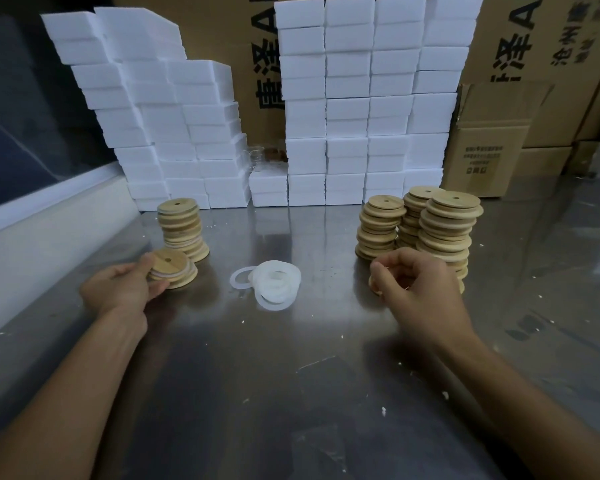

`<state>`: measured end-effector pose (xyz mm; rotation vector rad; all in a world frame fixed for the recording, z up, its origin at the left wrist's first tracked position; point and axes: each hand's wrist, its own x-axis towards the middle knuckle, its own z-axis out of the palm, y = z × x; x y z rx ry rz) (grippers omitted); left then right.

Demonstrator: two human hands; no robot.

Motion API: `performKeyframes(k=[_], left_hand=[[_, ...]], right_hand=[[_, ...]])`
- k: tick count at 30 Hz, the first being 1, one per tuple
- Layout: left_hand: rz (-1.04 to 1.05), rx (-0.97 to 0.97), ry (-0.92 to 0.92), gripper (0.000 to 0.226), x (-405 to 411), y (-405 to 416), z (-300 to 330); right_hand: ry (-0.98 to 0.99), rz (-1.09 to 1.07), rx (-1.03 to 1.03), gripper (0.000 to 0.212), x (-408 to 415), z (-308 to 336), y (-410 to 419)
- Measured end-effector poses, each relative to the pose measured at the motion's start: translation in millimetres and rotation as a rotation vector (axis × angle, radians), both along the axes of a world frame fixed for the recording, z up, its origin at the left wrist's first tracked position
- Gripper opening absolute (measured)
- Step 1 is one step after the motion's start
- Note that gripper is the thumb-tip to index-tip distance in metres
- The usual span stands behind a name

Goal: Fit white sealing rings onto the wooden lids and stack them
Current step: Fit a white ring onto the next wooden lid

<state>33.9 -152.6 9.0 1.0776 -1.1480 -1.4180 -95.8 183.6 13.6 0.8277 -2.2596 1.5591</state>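
Cardboard cartons with printed black characters lined the back of the scene. In front of them stood two walls of white foam blocks, stacked in rows directly on the steel surface. A smaller open carton sat at the right end of the foam.

Right of centre: three stacks of bare wooden lids, close together, each top lid showing a small centre hole. Left of centre: one tall stack of finished lids, with pale rings visible between several layers.

The right hand was low in front of the bare stacks, fingers curled, thumb and forefinger close together. It appeared to pinch a lid at the stack's foot, but the fingers hid the contact, so the grasp could not be confirmed.

The left hand gripped a short stack of ringed lids resting on the surface just in front of the tall finished stack, thumb on the top lid's edge and fingers at the near side.

A loose pile of white sealing rings lay on the surface between the two hands, touching neither.

White crumbs were scattered over the steel.
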Motion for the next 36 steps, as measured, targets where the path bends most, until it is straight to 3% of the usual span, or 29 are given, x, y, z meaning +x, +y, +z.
performKeyframes(k=[4, 8, 11, 13, 18, 21, 24, 28, 32, 36], left_hand=[[-0.092, 0.004, 0.001, 0.012, -1, 2, -1], [-0.008, -0.092, -0.070, 0.012, -1, 9, -5], [0.110, -0.402, -0.296, 0.012, -3, 19, -6], [0.083, -0.674, -0.367, 0.007, -5, 35, -4], [-0.484, -1.159, -0.417, 0.008, -17, 86, -1], [-0.725, -1.186, -0.587, 0.019, -21, 98, -1], [-0.798, -1.166, -0.730, 0.020, -21, 101, -2], [-0.824, -1.149, -0.781, 0.013, -20, 104, 2], [-0.800, -1.299, -0.866, 0.014, -21, 107, 3], [-0.725, -1.361, -0.872, 0.012, -22, 109, 1]], right_hand=[[0.071, -0.064, 0.219, 0.003, -5, -1, 5], [0.100, -0.146, 0.557, 0.033, -9, -3, 8], [0.063, -0.167, 0.652, 0.039, -10, -3, 9], [0.053, -0.174, 0.704, 0.036, -12, -5, 10], [0.051, -0.193, 0.711, 0.037, -17, -8, 12], [0.043, -0.200, 0.692, 0.035, -18, -9, 12], [0.039, -0.196, 0.700, 0.035, -20, -11, 12], [0.024, -0.188, 0.690, 0.032, -22, -11, 11], [0.013, -0.186, 0.678, 0.034, -22, -13, 9], [-0.005, -0.184, 0.706, 0.059, -21, -14, 9]])
